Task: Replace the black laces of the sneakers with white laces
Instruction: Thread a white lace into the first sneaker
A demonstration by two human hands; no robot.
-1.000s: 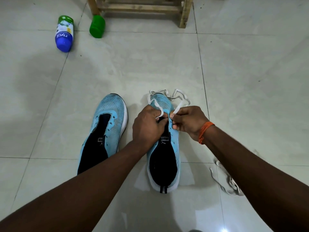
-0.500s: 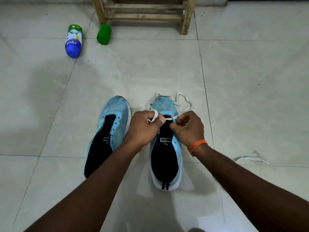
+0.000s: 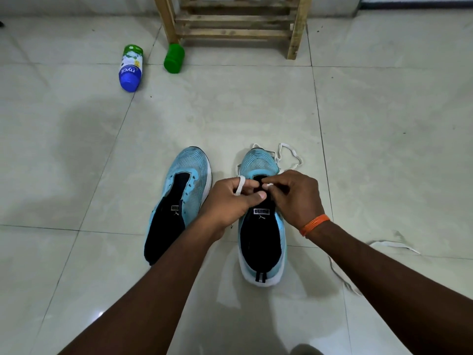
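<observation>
While the lace is being threaded, it sits at the front of the right shoe. One strand lies over a finger of my left grip, a short white end shows between the fingers of my right grip, and the slack loops on the floor just past the toe. Both grips are pinched on the lace, above the shoe's tongue. I cannot tell which eyelets are already filled, because the grips cover them.

Handling, as I judge it:
- The lace is flat, soft and very light. It cannot be pushed, only pulled.
- Hold it right at the tip to aim it into an eyelet.
- Then pinch the flat strand close to the eyelet and draw the slack through, keeping it untwisted.
- The shoe is light and may slide on the smooth tiles. Brace it with one grip while the other pulls.

The left shoe lies just beside the right one and shows no lace. A spare lace lies on the floor to my right, well apart from both shoes. An orange band circles my right wrist. Farther off, a bottle lies on its side near a green cap, which sits at the foot of a wooden rack.
</observation>
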